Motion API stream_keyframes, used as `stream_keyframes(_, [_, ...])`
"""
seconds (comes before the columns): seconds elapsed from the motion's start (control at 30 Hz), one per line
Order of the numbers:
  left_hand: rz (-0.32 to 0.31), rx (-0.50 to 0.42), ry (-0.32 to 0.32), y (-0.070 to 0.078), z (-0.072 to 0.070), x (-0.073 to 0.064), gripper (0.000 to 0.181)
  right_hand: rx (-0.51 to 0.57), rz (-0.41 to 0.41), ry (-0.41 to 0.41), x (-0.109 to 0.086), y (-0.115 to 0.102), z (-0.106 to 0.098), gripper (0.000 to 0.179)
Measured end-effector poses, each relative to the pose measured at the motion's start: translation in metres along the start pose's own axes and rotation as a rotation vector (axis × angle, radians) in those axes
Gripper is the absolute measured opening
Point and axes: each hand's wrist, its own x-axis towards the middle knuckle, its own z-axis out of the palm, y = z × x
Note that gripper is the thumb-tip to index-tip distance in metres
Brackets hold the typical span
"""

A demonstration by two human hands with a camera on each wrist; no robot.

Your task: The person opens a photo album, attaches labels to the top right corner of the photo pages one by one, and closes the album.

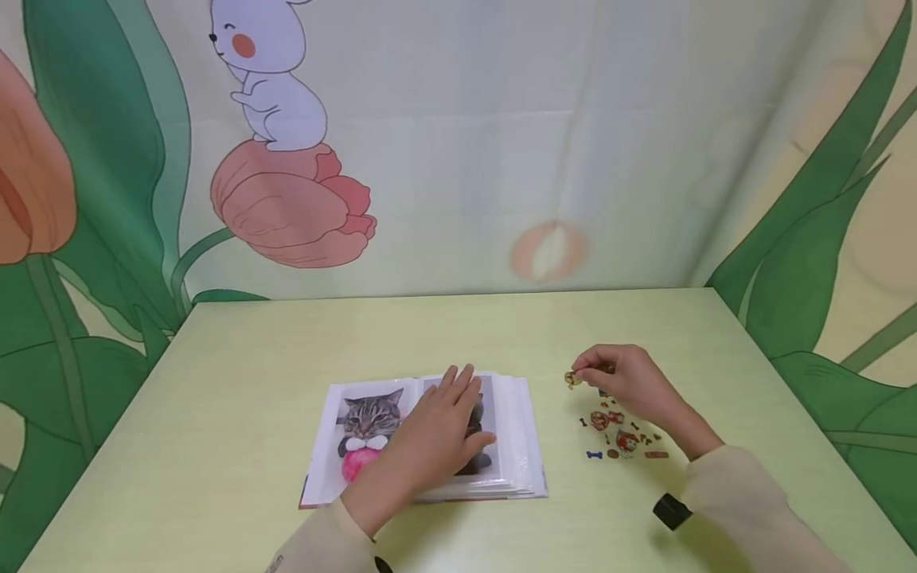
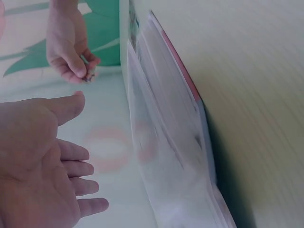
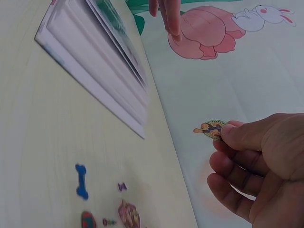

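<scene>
Head view: album (image 1: 537, 469) lies spread on the pale table (image 1: 215, 382), cat photo (image 1: 371, 426) on the left page, a second, dark-toned picture (image 1: 474, 461) partly hidden on the right. Left hand (image 1: 437, 438) over the album, back uppermost, covering part of both pages. Left wrist view adds the palm and the gap: fingers straight, thumb apart from them, hand above the pages and not touching. It also gives the red and blue cover edge, not so plain from overhead.

Right hand (image 1: 630, 383), head view: thumb and forefinger pinch a small yellowish sticker (image 1: 571, 379), its print too small to read. Right wrist view supplies the detail: oval, patterned rim, orange-brown and dark figure, one piece jutting out at the side.

Sticker sits at the very tips of thumb and forefinger, mostly projecting beyond the thumb; other fingers loosely curled below. Held above the table, to the right of the album and apart from it. Loose stickers (image 1: 627, 442) lie scattered beneath and nearer the wearer, a blue bone (image 1: 594, 455) among them.
</scene>
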Motion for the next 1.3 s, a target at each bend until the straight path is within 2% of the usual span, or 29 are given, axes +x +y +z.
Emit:
stream_keyframes(0.33, [-0.103, -0.033, 0.034, -0.036, -0.011, -0.024, 0.079, 0.059, -0.079, 0.002, 0.018, -0.017, 0.023, 0.009])
stream_keyframes(0.67, [-0.152, -0.009, 0.072, -0.067, -0.018, -0.049, 0.075, 0.084, -0.113, -0.033, 0.030, -0.027, 0.041, 0.009])
stream_keyframes(0.93, [-0.187, 0.016, 0.083, -0.077, -0.018, -0.058, 0.076, 0.094, -0.173, -0.059, 0.038, -0.035, 0.053, 0.008])
stream_keyframes(1.13, [-0.198, 0.016, 0.069, -0.079, -0.018, -0.062, 0.074, 0.105, -0.181, -0.092, 0.046, -0.043, 0.064, 0.008])
stream_keyframes(1.3, [-0.201, 0.018, 0.083, -0.084, -0.014, -0.066, 0.073, 0.074, -0.209, -0.109, 0.055, -0.054, 0.075, 0.009])
